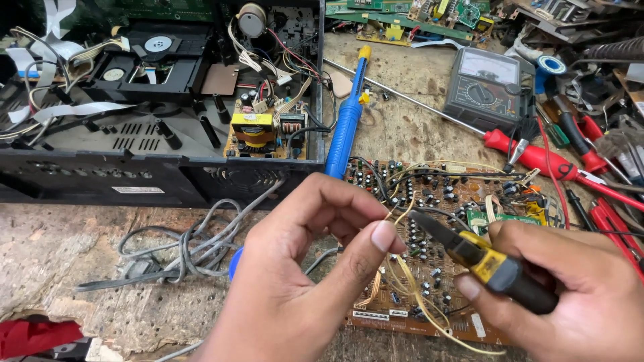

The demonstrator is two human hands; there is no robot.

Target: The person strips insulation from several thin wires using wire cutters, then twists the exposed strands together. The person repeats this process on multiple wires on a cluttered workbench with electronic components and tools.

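My left hand pinches a thin yellowish wire between thumb and fingers, just above a brown circuit board crowded with small parts. My right hand grips black-and-yellow-handled pliers, whose dark jaws point left and meet the wire near my left thumb. The wire loops down over the board's near edge. A blue-handled soldering iron lies behind my left hand, tip towards the far side.
An opened black disc player chassis fills the left, with its grey cable coiled on the worn wooden bench. An analogue multimeter, red-handled screwdrivers and red probe leads lie to the right. More green boards sit at the back.
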